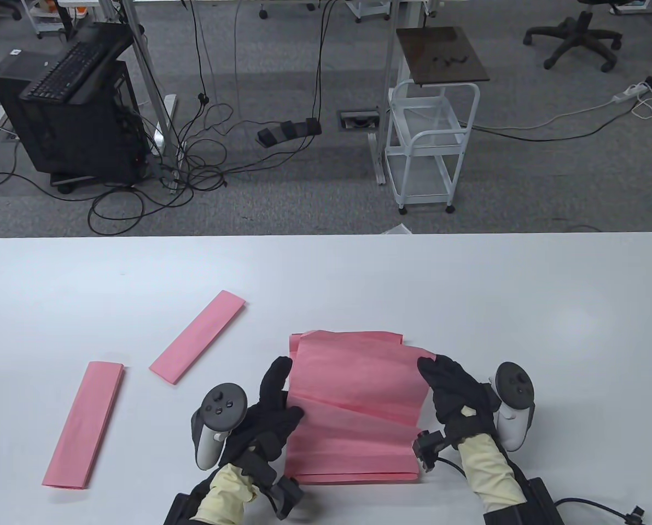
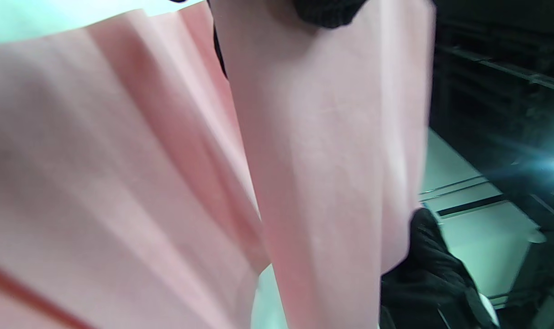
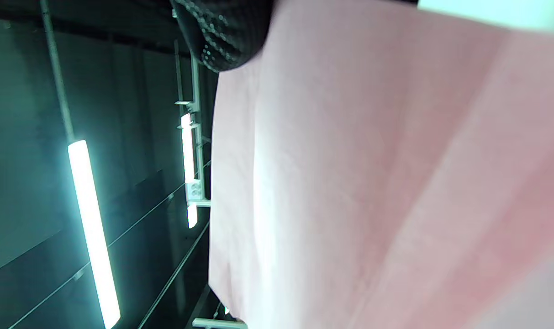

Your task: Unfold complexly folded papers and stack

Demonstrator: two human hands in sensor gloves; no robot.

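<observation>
A partly unfolded pink paper [image 1: 359, 394] with creases is held up between my hands, above another pink sheet [image 1: 348, 476] lying flat on the white table [image 1: 468, 295]. My left hand [image 1: 277, 404] grips the paper's left edge. My right hand [image 1: 446, 383] grips its right edge. The paper fills the left wrist view [image 2: 322, 160] and the right wrist view [image 3: 372, 183], with a gloved fingertip [image 3: 222, 41] on its edge. Two folded pink strips lie to the left: one [image 1: 197, 336] mid-left, one [image 1: 84, 425] further left.
The table's far edge [image 1: 326, 236] runs across the middle of the table view. Beyond it on the floor stand a white cart [image 1: 427, 147], a black computer tower [image 1: 69, 109] and loose cables.
</observation>
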